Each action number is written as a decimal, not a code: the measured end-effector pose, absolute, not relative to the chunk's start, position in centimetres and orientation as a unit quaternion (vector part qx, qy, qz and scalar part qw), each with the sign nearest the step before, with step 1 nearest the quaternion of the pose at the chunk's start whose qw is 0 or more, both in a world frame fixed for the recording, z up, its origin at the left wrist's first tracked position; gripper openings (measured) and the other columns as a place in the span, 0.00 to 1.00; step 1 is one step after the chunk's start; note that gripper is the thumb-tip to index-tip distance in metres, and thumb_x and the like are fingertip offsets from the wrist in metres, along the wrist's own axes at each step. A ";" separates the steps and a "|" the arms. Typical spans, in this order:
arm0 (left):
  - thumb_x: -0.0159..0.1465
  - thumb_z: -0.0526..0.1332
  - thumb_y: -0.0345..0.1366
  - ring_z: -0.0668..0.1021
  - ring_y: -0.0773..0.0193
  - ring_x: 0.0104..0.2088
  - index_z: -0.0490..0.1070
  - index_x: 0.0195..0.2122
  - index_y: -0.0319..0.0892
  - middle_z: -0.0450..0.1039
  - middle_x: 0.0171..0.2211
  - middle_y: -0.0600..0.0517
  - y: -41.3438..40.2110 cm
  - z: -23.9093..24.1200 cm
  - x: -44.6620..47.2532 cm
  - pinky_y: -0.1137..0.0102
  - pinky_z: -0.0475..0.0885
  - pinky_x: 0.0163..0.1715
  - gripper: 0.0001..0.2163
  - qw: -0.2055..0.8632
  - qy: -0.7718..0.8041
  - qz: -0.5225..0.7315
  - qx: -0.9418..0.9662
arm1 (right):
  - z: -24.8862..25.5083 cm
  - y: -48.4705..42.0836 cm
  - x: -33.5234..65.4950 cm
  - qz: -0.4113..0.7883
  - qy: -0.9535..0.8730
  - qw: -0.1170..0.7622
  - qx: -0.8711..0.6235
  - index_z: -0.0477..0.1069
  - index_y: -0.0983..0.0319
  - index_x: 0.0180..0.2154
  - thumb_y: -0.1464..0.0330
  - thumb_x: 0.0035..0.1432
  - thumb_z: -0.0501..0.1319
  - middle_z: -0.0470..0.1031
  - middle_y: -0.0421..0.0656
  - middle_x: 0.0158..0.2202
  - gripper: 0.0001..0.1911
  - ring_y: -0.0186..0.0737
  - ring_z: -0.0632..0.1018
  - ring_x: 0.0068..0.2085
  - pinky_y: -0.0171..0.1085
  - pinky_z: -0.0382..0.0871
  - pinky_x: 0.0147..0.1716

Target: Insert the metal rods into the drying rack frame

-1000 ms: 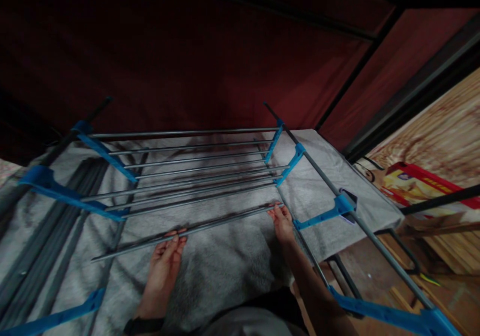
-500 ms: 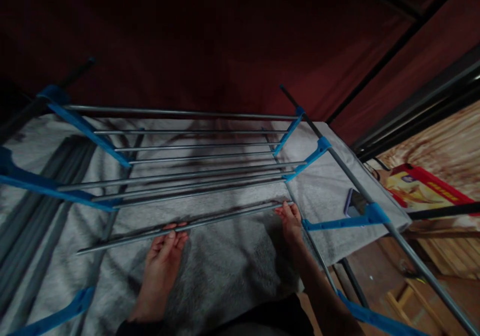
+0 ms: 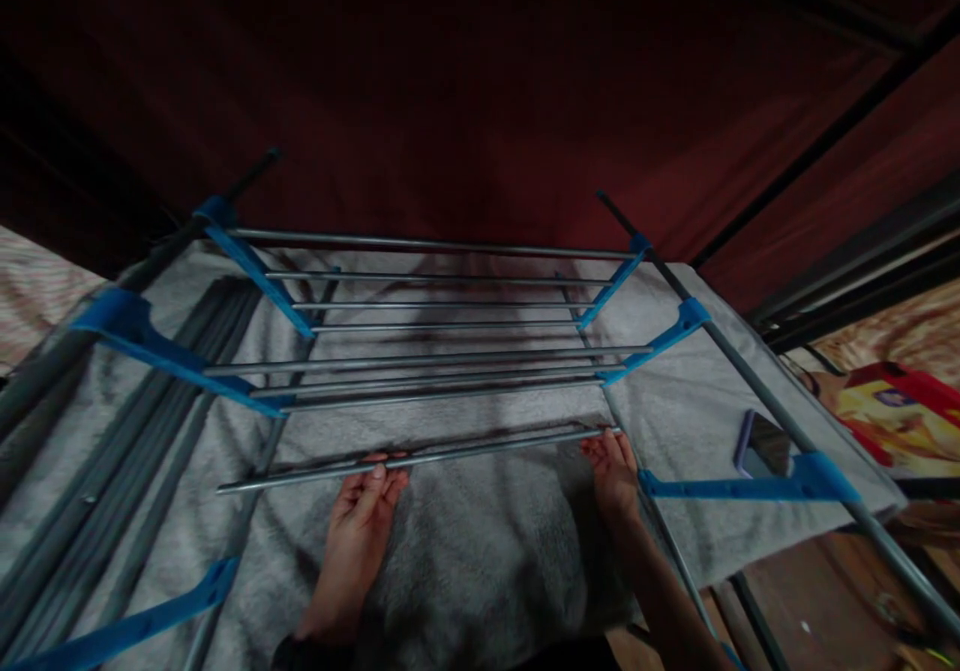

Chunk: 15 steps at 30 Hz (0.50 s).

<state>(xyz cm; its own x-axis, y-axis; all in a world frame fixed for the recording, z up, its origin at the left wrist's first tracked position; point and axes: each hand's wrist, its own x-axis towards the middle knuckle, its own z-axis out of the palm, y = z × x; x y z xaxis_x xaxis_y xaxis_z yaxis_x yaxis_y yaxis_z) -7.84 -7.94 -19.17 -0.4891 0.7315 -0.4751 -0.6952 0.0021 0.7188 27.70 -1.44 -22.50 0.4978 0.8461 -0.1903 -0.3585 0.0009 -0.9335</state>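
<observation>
A thin grey metal tube (image 3: 487, 448) lies across both my hands, its left end a little lower in view. My left hand (image 3: 369, 511) pinches it left of the middle, thumb on top. At the tube's right end, my right hand (image 3: 613, 471) grips it close to the right side of a rack frame. Ahead stands the partly assembled rack, with blue plastic brackets (image 3: 679, 331) on its side poles and several grey crossbars (image 3: 442, 358) fitted between them. Beside my right hand, a blue bracket (image 3: 735, 488) has no tube in it.
Several loose grey tubes (image 3: 142, 431) lie in a bundle on the left, on a grey blanket (image 3: 480, 571). A phone (image 3: 763, 444) rests at the right behind a side pole. Dark red fabric (image 3: 450, 101) hangs behind, and a red and yellow package (image 3: 892, 416) sits far right.
The camera view has shifted left, so the whole rack appears further right. Both hands keep hold of the tube, which stays in about the same place relative to the rack.
</observation>
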 end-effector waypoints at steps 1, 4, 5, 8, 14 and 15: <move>0.41 0.84 0.36 0.84 0.63 0.36 0.77 0.29 0.44 0.83 0.36 0.55 -8.0 -19.3 -7.9 0.68 0.82 0.39 0.19 0.504 0.493 0.709 0.018 | -22.6 -1.4 27.8 0.450 -0.216 0.675 -0.544 0.73 0.55 0.36 0.55 0.53 0.75 0.80 0.34 0.29 0.17 0.34 0.81 0.28 0.34 0.78 0.30; 0.40 0.85 0.38 0.84 0.64 0.34 0.77 0.26 0.43 0.84 0.36 0.54 -8.0 -19.6 -7.9 0.68 0.82 0.39 0.19 0.509 0.492 0.706 0.021 | -22.6 -1.3 27.8 0.450 -0.201 0.682 -0.540 0.71 0.55 0.35 0.56 0.53 0.75 0.80 0.34 0.28 0.17 0.35 0.81 0.27 0.35 0.79 0.30; 0.41 0.85 0.38 0.84 0.64 0.34 0.77 0.26 0.42 0.84 0.37 0.54 -8.0 -19.7 -7.9 0.69 0.82 0.39 0.18 0.511 0.491 0.705 0.024 | -22.5 -1.3 27.8 0.452 -0.199 0.683 -0.539 0.71 0.56 0.35 0.56 0.53 0.76 0.80 0.34 0.28 0.18 0.35 0.82 0.27 0.35 0.79 0.30; 0.42 0.85 0.38 0.83 0.66 0.32 0.77 0.25 0.41 0.85 0.39 0.53 -7.9 -19.9 -8.0 0.69 0.81 0.39 0.18 0.513 0.484 0.708 0.031 | -22.2 -1.3 27.8 0.460 -0.198 0.683 -0.532 0.71 0.57 0.36 0.56 0.53 0.76 0.81 0.34 0.28 0.19 0.35 0.82 0.28 0.34 0.79 0.31; 0.46 0.83 0.33 0.83 0.65 0.33 0.77 0.25 0.42 0.83 0.33 0.54 -7.6 -19.7 -7.8 0.68 0.81 0.40 0.15 0.512 0.462 0.724 0.018 | -22.0 -1.2 27.6 0.469 -0.204 0.677 -0.530 0.74 0.58 0.40 0.56 0.54 0.74 0.82 0.36 0.29 0.18 0.35 0.82 0.29 0.33 0.79 0.33; 0.46 0.82 0.32 0.83 0.64 0.33 0.77 0.26 0.41 0.83 0.33 0.54 -7.6 -19.7 -7.7 0.68 0.81 0.40 0.14 0.513 0.460 0.725 0.016 | -21.9 -1.0 27.6 0.471 -0.204 0.674 -0.531 0.74 0.58 0.40 0.56 0.54 0.74 0.82 0.36 0.29 0.18 0.35 0.82 0.30 0.33 0.79 0.33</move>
<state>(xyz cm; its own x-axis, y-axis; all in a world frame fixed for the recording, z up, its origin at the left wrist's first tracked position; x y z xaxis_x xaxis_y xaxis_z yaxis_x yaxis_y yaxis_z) -7.75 -7.59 -19.68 -0.4729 0.7585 -0.4484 -0.7288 -0.0508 0.6828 27.55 -1.04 -21.87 0.4732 0.8520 -0.2242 -0.4181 -0.0068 -0.9084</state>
